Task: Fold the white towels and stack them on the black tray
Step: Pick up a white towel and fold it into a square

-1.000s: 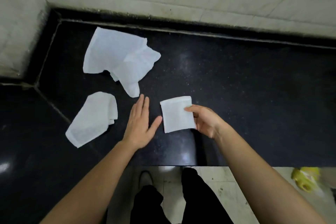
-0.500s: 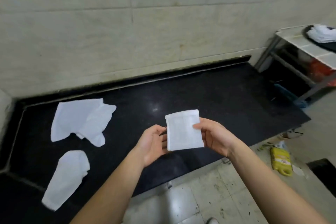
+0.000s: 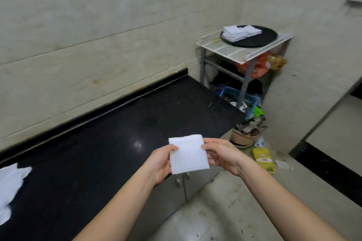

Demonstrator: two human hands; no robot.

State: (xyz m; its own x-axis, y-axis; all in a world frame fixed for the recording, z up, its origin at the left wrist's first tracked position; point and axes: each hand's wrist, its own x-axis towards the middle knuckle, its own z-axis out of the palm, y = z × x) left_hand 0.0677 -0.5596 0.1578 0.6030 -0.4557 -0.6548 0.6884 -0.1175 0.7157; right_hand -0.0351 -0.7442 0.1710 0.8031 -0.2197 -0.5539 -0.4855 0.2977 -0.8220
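A folded white towel (image 3: 187,154), a small square, is held in the air in front of me over the counter's front edge. My left hand (image 3: 161,160) pinches its left edge and my right hand (image 3: 222,155) pinches its right edge. The round black tray (image 3: 260,38) lies on a white rack at the upper right, with a stack of folded white towels (image 3: 240,32) on its left part. Unfolded white towels (image 3: 10,188) lie at the far left of the black counter (image 3: 109,139).
The white slatted rack (image 3: 235,51) stands on grey metal legs past the counter's right end. Under it are a blue basket (image 3: 238,96) and orange bags. A yellow bottle (image 3: 263,159) and a clay pot (image 3: 243,138) sit on the tiled floor.
The view has swung right, bringing the tray and rack into sight. My left hand took the towel's left edge, and both hands carried the folded towel off the counter toward the right.
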